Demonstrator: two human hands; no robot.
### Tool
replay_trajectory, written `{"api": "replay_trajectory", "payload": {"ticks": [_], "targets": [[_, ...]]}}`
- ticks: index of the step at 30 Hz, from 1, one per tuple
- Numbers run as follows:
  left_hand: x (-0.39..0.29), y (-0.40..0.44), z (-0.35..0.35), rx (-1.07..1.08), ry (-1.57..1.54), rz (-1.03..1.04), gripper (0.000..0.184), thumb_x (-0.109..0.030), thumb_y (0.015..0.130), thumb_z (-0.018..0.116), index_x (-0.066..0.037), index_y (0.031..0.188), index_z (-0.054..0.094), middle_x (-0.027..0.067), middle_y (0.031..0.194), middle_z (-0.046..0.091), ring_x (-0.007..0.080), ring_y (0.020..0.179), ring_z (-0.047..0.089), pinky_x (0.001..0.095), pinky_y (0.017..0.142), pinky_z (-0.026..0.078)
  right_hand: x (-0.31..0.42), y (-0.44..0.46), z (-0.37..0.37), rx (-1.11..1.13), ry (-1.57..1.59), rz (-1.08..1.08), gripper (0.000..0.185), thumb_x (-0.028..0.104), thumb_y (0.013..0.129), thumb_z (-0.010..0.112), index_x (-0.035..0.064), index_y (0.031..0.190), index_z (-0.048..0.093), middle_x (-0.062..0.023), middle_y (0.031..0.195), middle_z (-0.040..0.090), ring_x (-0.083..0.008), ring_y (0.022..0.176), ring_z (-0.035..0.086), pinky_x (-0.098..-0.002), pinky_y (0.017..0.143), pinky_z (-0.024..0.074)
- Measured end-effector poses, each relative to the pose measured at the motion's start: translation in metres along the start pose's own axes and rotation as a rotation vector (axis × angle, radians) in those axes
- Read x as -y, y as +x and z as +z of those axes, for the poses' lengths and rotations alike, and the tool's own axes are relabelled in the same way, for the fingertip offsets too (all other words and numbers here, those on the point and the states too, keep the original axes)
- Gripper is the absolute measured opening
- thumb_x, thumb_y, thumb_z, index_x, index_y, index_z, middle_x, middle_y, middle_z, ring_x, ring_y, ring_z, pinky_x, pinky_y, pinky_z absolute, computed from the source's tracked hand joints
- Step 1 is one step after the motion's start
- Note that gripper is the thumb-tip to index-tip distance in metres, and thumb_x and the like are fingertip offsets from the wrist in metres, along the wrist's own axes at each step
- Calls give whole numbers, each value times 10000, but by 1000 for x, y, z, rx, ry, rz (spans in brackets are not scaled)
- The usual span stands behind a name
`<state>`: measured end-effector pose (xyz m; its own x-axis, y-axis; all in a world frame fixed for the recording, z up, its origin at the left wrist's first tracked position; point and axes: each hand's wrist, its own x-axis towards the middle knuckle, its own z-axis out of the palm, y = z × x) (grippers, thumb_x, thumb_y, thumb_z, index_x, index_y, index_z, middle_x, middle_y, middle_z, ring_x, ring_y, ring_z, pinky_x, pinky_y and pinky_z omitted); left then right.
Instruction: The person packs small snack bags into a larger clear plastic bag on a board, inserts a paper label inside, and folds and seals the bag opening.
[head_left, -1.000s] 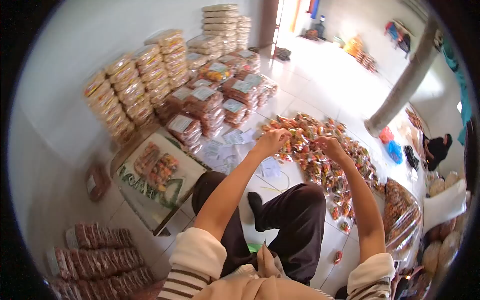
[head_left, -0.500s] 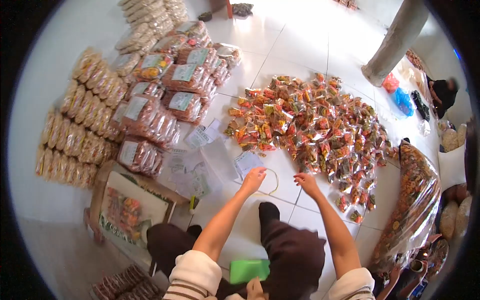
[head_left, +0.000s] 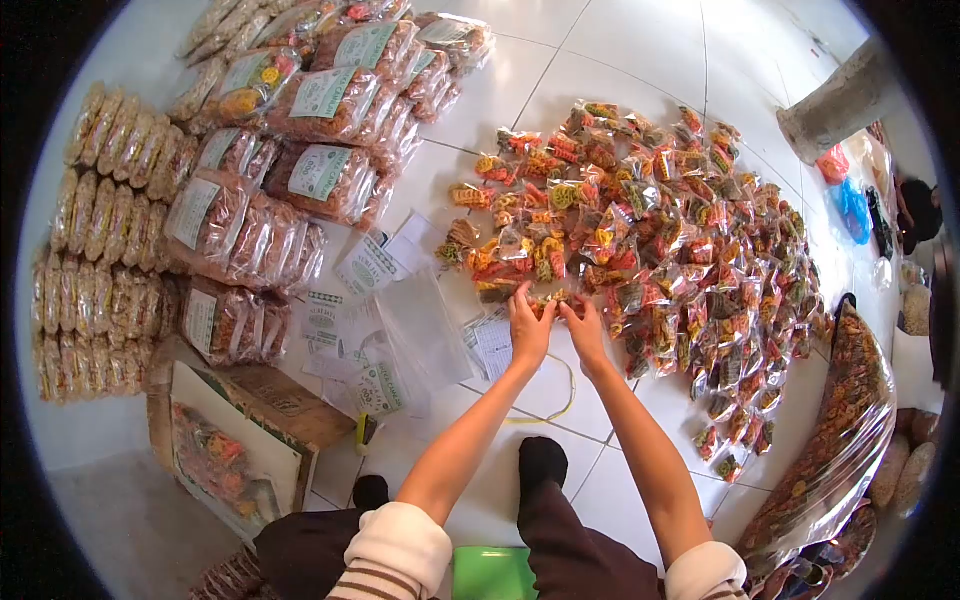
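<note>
My left hand (head_left: 532,330) and my right hand (head_left: 584,332) meet at the near edge of a heap of small clear packets (head_left: 640,210) filled with colourful pieces. Fingers of both hands are closed on one packet (head_left: 548,300), partly hidden by the fingertips. On the floor just below my hands lies a thin yellow loop (head_left: 570,395). Printed paper labels (head_left: 370,262) and a clear plastic sheet or bag (head_left: 425,325) lie to the left of my left hand.
Large labelled bags (head_left: 320,172) and pale filled packs (head_left: 100,210) are stacked at left. A cardboard box (head_left: 280,400) and a yellow-handled tool (head_left: 365,434) stand nearer. At right are a long bulging clear sack (head_left: 840,430), a pillar (head_left: 835,105) and a person (head_left: 918,210). Something green (head_left: 492,572) is beneath me.
Both hands have moved forward from above the bare tiles to the heap's near edge and closed on a packet. The view has shifted, with the stacked bags now appearing larger.
</note>
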<state>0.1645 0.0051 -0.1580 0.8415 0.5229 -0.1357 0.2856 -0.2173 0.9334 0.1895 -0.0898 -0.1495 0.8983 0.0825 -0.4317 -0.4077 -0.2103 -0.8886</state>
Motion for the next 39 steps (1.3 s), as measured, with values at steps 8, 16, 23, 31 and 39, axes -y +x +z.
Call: {"api": "replay_trajectory", "payload": {"ticks": [8, 16, 23, 31, 39], "targets": [[-79, 2, -86, 195, -256, 233, 223, -240, 849, 559, -35, 936, 552, 75, 830, 553, 132, 703, 562, 263, 616, 459, 92, -46, -11, 423, 425, -92, 372, 159, 786, 650, 9, 1075, 471, -36, 856, 561, -79, 751, 532, -217, 613, 425], [-206, -64, -267, -10, -489, 221, 225, -244, 913, 461, -67, 1036, 398, 25, 823, 475, 99, 677, 500, 230, 613, 445, 251, -157, 75, 813, 274, -319, 240, 175, 810, 622, 25, 974, 534, -23, 834, 595, -66, 738, 537, -221, 607, 427], [-235, -162, -408, -407, -478, 591, 217, -177, 913, 463, -31, 1057, 391, 40, 976, 438, 92, 881, 461, 235, 778, 402, 327, -314, 139, 1161, 357, -380, 258, 87, 828, 573, 18, 1066, 498, -45, 945, 573, -129, 840, 566, -319, 747, 504], [-139, -243, -457, -793, -530, 495, 194, -174, 901, 484, -37, 1025, 424, 46, 966, 488, 101, 859, 484, 238, 726, 411, 234, -373, 210, 1015, 348, -363, 255, 119, 862, 514, 16, 1093, 484, -77, 1004, 576, -171, 884, 576, -313, 743, 498], [-24, -304, -427, -831, 508, -269, 488, -206, 697, 706, -102, 1036, 371, 108, 995, 344, 279, 955, 359, 436, 808, 302, 19, -349, 226, 694, 712, 291, 267, 188, 921, 370, 15, 1065, 513, -84, 987, 594, -118, 736, 556, -243, 669, 461]]}}
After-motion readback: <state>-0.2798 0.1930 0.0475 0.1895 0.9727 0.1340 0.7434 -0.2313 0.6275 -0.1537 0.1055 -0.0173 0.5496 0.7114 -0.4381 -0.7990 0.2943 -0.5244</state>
